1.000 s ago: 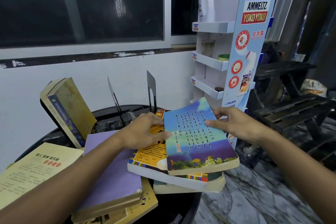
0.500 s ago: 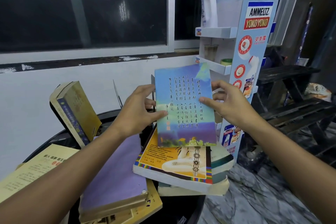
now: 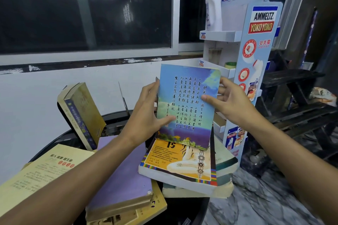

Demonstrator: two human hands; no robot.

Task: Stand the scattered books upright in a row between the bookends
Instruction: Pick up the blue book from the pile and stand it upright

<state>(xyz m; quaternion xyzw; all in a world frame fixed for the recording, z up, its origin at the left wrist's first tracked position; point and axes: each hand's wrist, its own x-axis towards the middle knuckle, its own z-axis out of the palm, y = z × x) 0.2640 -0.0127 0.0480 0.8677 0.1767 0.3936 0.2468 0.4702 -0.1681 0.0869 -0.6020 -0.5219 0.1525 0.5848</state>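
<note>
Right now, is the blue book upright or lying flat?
Upright, slightly tilted: the left hand and right hand hold the blue book by its sides, cover facing the camera.

A sky-blue book (image 3: 186, 104) (black calligraphy columns), lavender book (image 3: 124, 171), and orange-covered book (image 3: 175, 160).

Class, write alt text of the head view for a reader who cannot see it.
A left hand and right hand hold a blue book upright by its side edges, above books stacked flat on a black table. A yellow book leans at the left, near a thin bookend.
</note>
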